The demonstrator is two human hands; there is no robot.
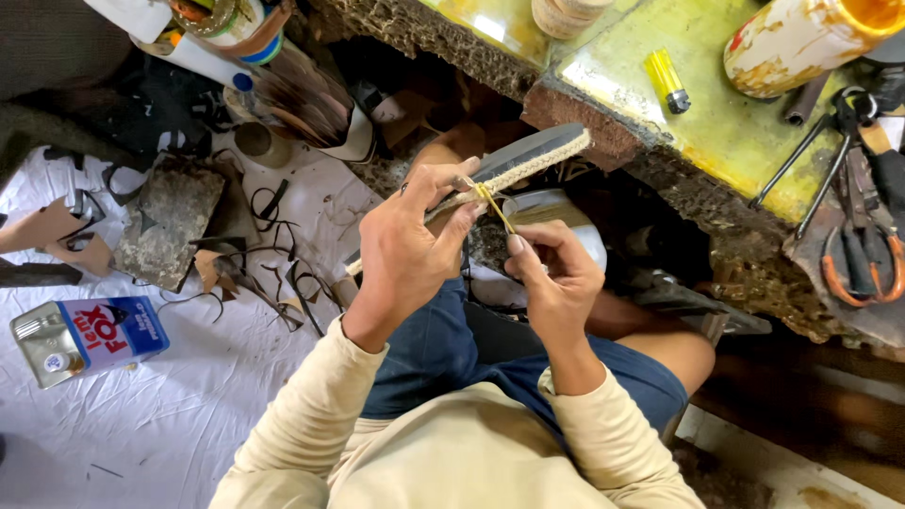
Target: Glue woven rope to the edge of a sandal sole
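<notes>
My left hand [405, 247] grips a flat shoe sole [539, 155] edge-on; a braided jute band runs along its rim. A thin yellow cord [494, 203] loops over that rim beside my left thumb. My right hand [554, 273] sits just below the sole and pinches the lower end of the yellow cord between thumb and fingers. Both hands are raised over my lap, above blue shorts. The sole's near end is hidden behind my left hand.
A glue-stained workbench [660, 123] at the right carries a yellow lighter [666, 81], a stained can [801, 38], scissors [830, 155] and orange-handled pliers [863, 269]. On the white floor sheet [189, 396] lie a rectangular glue tin [90, 337], a stone slab [170, 221] and leather scraps.
</notes>
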